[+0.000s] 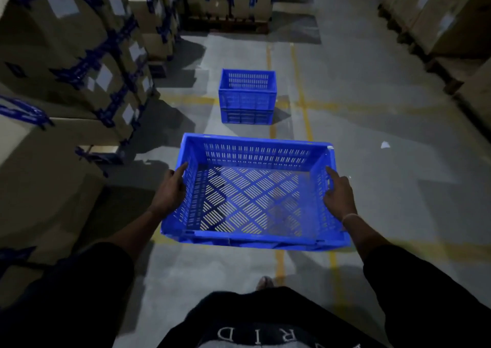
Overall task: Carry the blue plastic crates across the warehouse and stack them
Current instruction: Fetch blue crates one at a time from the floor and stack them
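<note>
The left hand point(170, 191) and right hand point(338, 197) are gripping the side walls of an empty blue crate point(255, 193), carrying it toward the far stack of crates point(247, 96), where a skewed landing is risking a toppling stack.

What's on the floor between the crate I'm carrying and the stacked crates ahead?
Head view: between the carried crate and the stacked crates lies only bare concrete floor with yellow painted lines.
</note>
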`<state>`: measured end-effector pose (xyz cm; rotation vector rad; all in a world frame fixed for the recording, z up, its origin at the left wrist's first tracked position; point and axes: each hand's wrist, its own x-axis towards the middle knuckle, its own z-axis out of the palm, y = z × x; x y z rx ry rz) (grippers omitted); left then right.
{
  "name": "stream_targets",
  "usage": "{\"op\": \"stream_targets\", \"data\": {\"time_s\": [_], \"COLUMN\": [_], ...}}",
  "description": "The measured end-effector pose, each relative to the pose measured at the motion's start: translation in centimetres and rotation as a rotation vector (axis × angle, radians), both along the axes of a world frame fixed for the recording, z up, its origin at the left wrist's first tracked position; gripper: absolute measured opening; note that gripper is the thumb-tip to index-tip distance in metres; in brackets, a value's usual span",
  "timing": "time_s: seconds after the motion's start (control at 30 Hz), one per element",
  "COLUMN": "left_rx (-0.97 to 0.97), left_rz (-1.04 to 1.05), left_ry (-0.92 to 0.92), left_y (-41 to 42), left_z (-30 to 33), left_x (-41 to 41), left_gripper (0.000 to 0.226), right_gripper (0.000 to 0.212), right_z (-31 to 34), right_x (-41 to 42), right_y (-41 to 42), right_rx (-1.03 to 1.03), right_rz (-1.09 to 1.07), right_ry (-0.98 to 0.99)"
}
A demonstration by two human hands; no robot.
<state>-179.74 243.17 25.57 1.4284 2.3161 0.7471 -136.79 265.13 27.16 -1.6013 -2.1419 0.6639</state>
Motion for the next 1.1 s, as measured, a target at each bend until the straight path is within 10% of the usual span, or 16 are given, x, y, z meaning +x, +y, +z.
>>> {"op": "stream_targets", "data": {"time_s": [1.1], "left_rx": [-0.127], "left_rz": [-0.004], "left_ry": [-0.061], "left_y": [60.0], "left_z": [-1.2], "left_x": [-34.1], "left_gripper": [0.071], "right_gripper": [0.073], "right_z": [-2.5], "right_x": [-35.7], "right_y": [59.9], "right_rx": [-0.092], "right_rz": [-0.05], "right_ry": [-0.04]}}
